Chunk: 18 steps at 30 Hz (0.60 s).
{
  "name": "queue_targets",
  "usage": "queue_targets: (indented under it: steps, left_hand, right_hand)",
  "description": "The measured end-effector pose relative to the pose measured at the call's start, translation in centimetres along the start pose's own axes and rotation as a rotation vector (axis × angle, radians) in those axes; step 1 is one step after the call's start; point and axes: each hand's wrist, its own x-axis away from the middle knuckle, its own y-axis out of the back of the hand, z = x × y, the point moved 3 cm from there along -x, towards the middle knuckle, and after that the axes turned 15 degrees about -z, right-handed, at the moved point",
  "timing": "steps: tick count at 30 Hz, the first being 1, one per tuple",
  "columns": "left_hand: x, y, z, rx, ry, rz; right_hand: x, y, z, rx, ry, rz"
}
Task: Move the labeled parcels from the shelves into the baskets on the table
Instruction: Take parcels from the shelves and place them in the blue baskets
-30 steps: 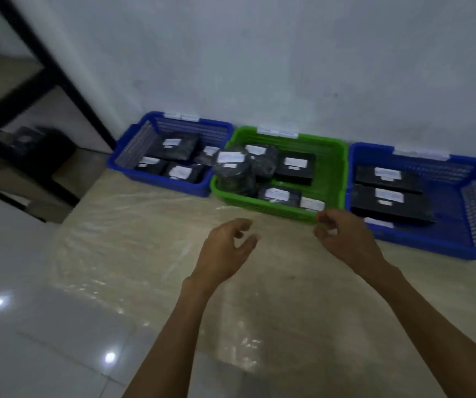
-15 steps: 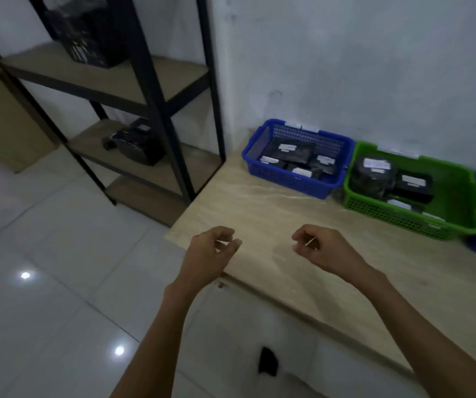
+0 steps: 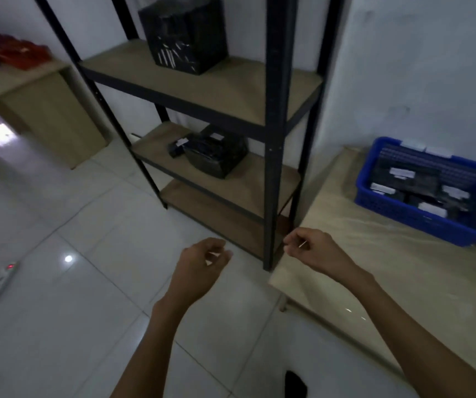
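**A:** What have you got in hand?

**B:** Nothing. My left grip (image 3: 202, 268) hangs over the floor tiles with the fingers loosely curled. My right grip (image 3: 314, 251) is the same, just off the corner of the tabletop (image 3: 374, 277). Neither has anything in it that I can make out.

**A:** And the parcels?

**B:** A large black parcel (image 3: 185, 33) stands on the upper shelf (image 3: 245, 90). On the middle shelf (image 3: 259, 179) lies a wrapped bundle (image 3: 216, 156), with a small flat parcel (image 3: 177, 146) just beside it on the left. The blue basket (image 3: 403, 225) on the tabletop already has several labelled ones in it.

**A:** How will they handle?

**B:** The large one looks boxy and stiff under glossy wrap. It's likely slippery and perhaps heavy, so I'd take it with both grips, palms low on opposite sides. The bundle looks softer and its wrap is crinkled, so I'd scoop under it. The small one should be light enough for one grip across its edges.
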Motion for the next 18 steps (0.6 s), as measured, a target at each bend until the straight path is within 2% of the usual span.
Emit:
queue_targets:
  steps: [5, 9, 11, 18]
  left_hand:
    - [-7.1, 4.9, 7.6, 0.036, -0.008, 0.024]
    - [-13.2, 8.7, 14.3, 0.055, -0.007, 0.083]
    - [-16.5, 10.2, 17.3, 0.068, 0.016, 0.099]
    - [-28.1, 12.1, 22.7, 0.08, 0.044, 0.184]
  right_hand:
    - [-5.1, -8.7, 5.6, 0.058, -0.005, 0.049]
    - [-7.8, -15.5, 9.2, 0.057, -0.077, -0.068]
    - [-9.2, -18.8, 10.7, 0.05, -0.13, -0.071]
    - [-16.0, -26.0, 14.9, 0.032, -0.287, -0.089]
